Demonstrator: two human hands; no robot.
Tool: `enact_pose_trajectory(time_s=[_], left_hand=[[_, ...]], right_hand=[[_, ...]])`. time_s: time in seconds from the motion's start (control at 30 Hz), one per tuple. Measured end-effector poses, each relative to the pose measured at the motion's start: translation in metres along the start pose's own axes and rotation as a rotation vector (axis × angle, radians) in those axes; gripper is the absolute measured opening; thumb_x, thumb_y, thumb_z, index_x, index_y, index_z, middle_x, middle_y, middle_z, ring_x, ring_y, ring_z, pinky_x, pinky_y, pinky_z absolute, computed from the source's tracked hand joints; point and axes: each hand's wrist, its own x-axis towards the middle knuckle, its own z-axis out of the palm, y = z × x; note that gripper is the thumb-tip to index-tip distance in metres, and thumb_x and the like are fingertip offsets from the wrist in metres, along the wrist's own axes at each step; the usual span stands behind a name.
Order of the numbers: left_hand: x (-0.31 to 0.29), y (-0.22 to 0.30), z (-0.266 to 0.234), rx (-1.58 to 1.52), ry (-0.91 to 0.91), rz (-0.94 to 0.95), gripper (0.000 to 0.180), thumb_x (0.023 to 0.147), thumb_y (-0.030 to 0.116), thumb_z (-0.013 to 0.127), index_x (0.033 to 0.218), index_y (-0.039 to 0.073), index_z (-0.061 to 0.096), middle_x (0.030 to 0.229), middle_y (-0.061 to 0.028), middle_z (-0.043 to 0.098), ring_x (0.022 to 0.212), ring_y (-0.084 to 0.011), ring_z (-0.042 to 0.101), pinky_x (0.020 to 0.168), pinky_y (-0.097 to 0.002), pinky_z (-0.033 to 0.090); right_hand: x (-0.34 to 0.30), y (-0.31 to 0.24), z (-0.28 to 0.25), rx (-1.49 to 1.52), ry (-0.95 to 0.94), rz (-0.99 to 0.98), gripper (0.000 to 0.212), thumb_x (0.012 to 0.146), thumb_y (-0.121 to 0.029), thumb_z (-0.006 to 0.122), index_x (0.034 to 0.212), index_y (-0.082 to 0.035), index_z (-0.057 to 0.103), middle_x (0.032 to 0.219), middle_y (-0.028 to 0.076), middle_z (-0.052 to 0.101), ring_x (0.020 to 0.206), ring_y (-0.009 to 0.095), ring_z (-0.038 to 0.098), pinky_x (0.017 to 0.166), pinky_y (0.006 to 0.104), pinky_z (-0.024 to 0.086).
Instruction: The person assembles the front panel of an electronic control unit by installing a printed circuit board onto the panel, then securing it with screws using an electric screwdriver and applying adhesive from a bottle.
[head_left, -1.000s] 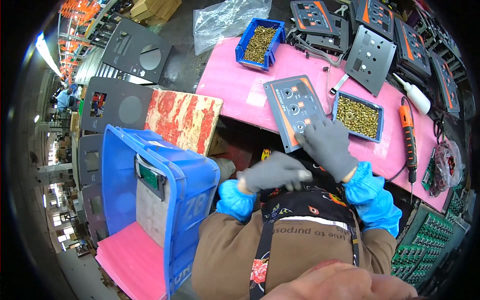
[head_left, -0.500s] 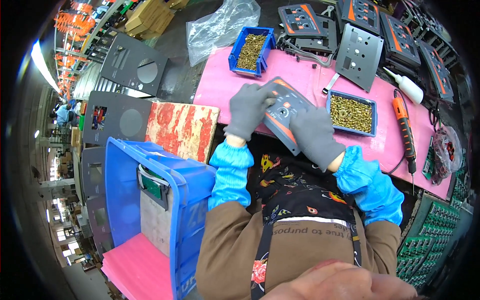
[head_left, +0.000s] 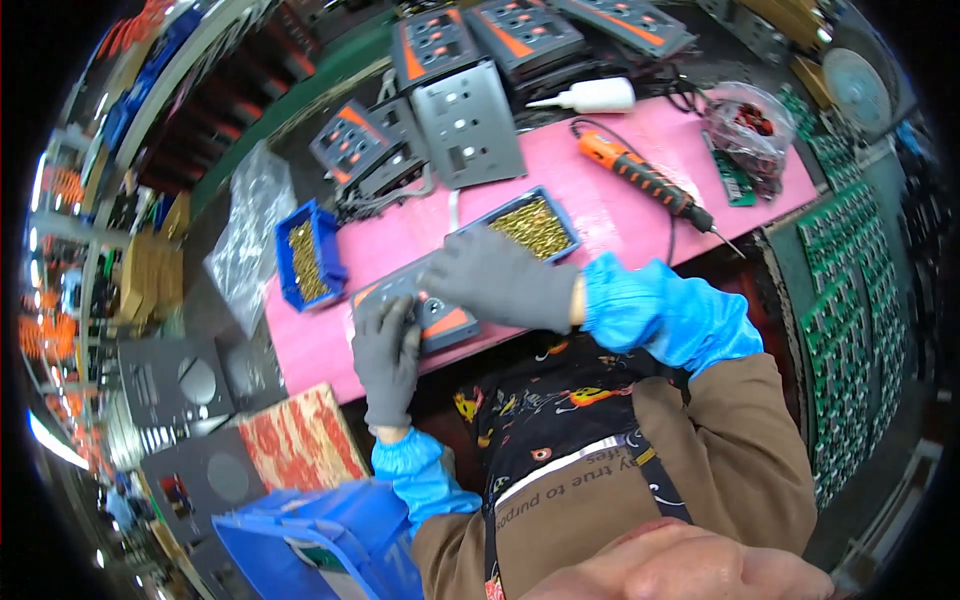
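A grey control panel with an orange stripe (head_left: 445, 326) lies at the near edge of the pink mat, partly covered by my gloved hands. My left hand (head_left: 387, 350) is closed on its left side, thumb and fingers at the edge. Over the panel's upper part reaches my right hand (head_left: 505, 278), fingers bent together; whatever they may hold is hidden beneath the glove. Just beyond the right hand sits a blue tray of small brass fasteners (head_left: 570, 228). A deeper blue bin of similar brass pieces (head_left: 328, 262) stands farther left.
An orange-and-black electric screwdriver (head_left: 640, 175) lies on the pink mat (head_left: 640, 235), its bit past the edge. Beyond are a white squeeze bottle (head_left: 600, 96) and stacked panels (head_left: 525, 40). Green circuit boards (head_left: 850, 300) fill the right side. A blue crate (head_left: 300, 530) stands lower left.
The view has swung to the right. The panel, tilted up between both hands before, now lies lower on the mat. My right hand has shifted from its right edge to over its top.
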Motion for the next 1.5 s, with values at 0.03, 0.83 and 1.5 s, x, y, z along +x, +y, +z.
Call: enact_pose_trajectory(time_s=[0.03,0.83,1.5], left_hand=[[0.001,0.000,0.003,0.017,-0.010,0.011,0.026,0.082,0.011,0.063,0.107,0.010,0.065,0.107,-0.0091,0.061,0.104,-0.0297,0.053,0.088,-0.0373,0.044],[0.000,-0.011,0.014,0.085,0.112,-0.130,0.011,0.078,0.010,0.068,0.089,0.008,0.066,0.089,-0.0081,0.061,0.086,-0.0263,0.057,0.074,-0.0358,0.046],[-0.003,-0.014,0.012,0.040,0.118,-0.131,0.014,0.077,0.010,0.068,0.090,0.008,0.066,0.088,-0.0079,0.062,0.085,-0.0255,0.057,0.074,-0.0349,0.046]], right_hand=[[-0.008,0.018,-0.014,-0.027,-0.099,0.159,0.012,0.075,-0.017,0.060,0.086,-0.011,0.061,0.081,0.006,0.061,0.078,0.024,0.062,0.065,0.0368,0.049],[-0.196,0.269,-0.140,-0.398,-0.572,1.222,0.043,0.074,-0.029,0.060,0.115,-0.014,0.059,0.117,0.015,0.061,0.110,0.034,0.056,0.093,0.0410,0.044],[-0.127,0.243,-0.118,-0.089,-0.152,0.895,0.032,0.068,-0.007,0.061,0.100,-0.009,0.064,0.101,0.015,0.060,0.092,0.034,0.060,0.080,0.0379,0.048]])
